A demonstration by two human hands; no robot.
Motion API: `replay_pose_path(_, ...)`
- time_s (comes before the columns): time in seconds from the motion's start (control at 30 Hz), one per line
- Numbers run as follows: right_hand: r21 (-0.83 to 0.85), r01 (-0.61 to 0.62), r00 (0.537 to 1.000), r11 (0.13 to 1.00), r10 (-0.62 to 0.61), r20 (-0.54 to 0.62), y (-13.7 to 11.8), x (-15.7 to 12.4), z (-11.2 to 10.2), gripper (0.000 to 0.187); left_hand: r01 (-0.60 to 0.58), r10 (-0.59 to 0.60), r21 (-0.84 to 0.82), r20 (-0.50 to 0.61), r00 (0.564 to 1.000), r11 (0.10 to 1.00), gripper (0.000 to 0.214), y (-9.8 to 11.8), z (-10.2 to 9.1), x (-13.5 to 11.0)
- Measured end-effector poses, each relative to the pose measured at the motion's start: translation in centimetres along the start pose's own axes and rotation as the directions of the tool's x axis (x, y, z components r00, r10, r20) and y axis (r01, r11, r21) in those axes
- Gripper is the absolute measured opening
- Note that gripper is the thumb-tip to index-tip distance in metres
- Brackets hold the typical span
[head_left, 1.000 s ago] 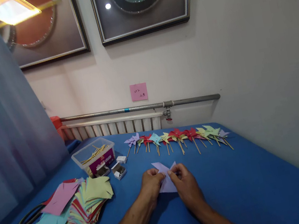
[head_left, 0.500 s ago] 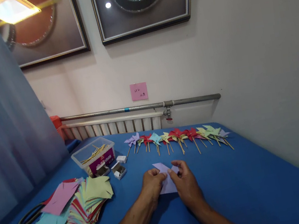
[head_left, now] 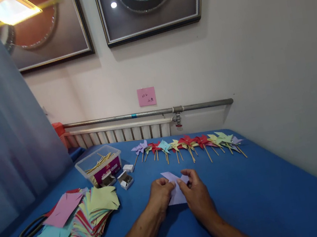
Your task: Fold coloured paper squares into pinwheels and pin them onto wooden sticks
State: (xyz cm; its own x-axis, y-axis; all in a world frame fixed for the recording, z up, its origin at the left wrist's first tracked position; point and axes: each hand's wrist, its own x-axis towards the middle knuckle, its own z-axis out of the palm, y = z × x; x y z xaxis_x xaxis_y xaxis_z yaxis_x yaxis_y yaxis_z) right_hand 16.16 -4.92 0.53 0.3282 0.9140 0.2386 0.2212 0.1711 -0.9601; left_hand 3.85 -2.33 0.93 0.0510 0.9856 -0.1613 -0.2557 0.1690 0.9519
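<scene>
A purple sheet of paper (head_left: 177, 197) with slit corners is held over the blue table between both hands. My left hand (head_left: 160, 193) pinches its left side between thumb and fingers. On the right side, my right hand (head_left: 196, 191) grips the paper, thumb in front and index finger curled at a raised flap. My fingers hide parts of the sheet. Beyond the hands, finished paper pinwheels (head_left: 187, 142) on wooden sticks lie in a row. Left of my left hand is a small open white box (head_left: 125, 180) with tiny metal pieces in it.
Cut coloured paper sheets (head_left: 101, 210) are piled at the left, over scissors with dark handles (head_left: 31, 232). Behind them stands a clear plastic tub (head_left: 99, 165) of wooden sticks. A radiator (head_left: 118, 135) and pipe run along the wall; a blue curtain (head_left: 2, 121) hangs at the left.
Almost nothing differs: the view has shifted very slightly, and both hands keep the same grip on the purple paper.
</scene>
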Motion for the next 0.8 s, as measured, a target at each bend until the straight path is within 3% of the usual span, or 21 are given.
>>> replay_pose_path(0.2, 0.283, -0.145, 0.987, 0.948, 0.117, 0.115, 0.6, 0.3, 0.2, 0.068, -0.001, 0.001, -0.016, -0.020, 1.000, 1.000, 0.038, 0.8, -0.1, -0.2)
replay_pose_path(0.33, 0.323, -0.244, 0.954, 0.914, 0.166, 0.251, 0.9, 0.4, 0.2, 0.048, -0.042, 0.043, 0.019, -0.035, 0.998, 0.999, 0.036, 0.7, -0.1, -0.2)
replay_pose_path(0.43, 0.353, -0.292, 0.932, 0.889, 0.182, 0.313, 0.9, 0.3, 0.3, 0.045, -0.069, 0.072, 0.046, -0.051, 0.996, 0.997, 0.032, 0.4, 0.0, -0.2)
replay_pose_path(0.8, 0.292, -0.295, 0.935, 0.910, 0.211, 0.287, 1.9, 0.6, 0.2, 0.035, -0.040, 0.040, 0.012, 0.003, 0.999, 0.999, 0.036, 0.7, 0.2, -0.4)
